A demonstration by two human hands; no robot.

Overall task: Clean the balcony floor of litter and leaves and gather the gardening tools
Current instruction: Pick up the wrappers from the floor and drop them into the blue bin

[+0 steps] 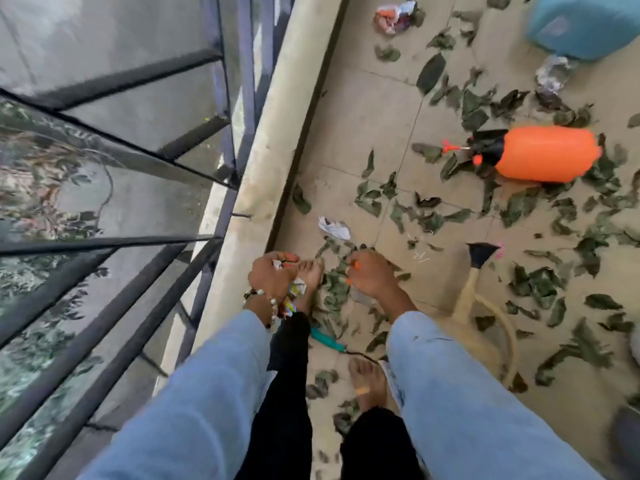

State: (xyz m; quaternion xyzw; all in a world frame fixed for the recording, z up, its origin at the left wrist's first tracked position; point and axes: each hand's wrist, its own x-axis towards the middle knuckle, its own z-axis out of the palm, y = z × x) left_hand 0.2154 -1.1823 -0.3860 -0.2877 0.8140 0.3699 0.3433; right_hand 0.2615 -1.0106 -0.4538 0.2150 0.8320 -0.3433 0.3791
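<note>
**Two hands reach down into the leaves by the balcony wall**

Closest to the camera are two arms in light blue sleeves (207, 393), reaching down from 6 o'clock. Between them are black trouser legs and two bare feet on the tiled floor (363, 109). One foot (367, 379) has a small sticking plaster on it.

The left hand (272, 271) is low, just left of the middle, close to the concrete kerb (277, 133). Its fingers are curled around crumpled bits of paper (298, 289), with white and coloured scraps poking out. A bead bracelet (266, 306) sits on that wrist.

The right hand (369, 275) is just beside it, above a heap of green leaves (334, 289). Its fingers are bent, with orange nails showing, but whether it holds a leaf is too blurry to tell.

A teal-handled tool (327, 339) lies on the floor between the legs, partly hidden.

A white paper scrap (334, 228) lies on the floor just above the hands. At 3 o'clock is a cream hose (498, 323) with a dark funnel-shaped end (479, 254).

At 2 o'clock an orange spray bottle (543, 154) lies on its side, its black top pointing left. Leaves are spread all around it.

At 1 o'clock sits a blue container (585, 26), with a crumpled wrapper (554, 72) just below it. At 12 o'clock is another ball of litter (393, 17).

From 9 to 11 o'clock, dark metal railings (138, 188) run along the outside of the kerb.
</note>
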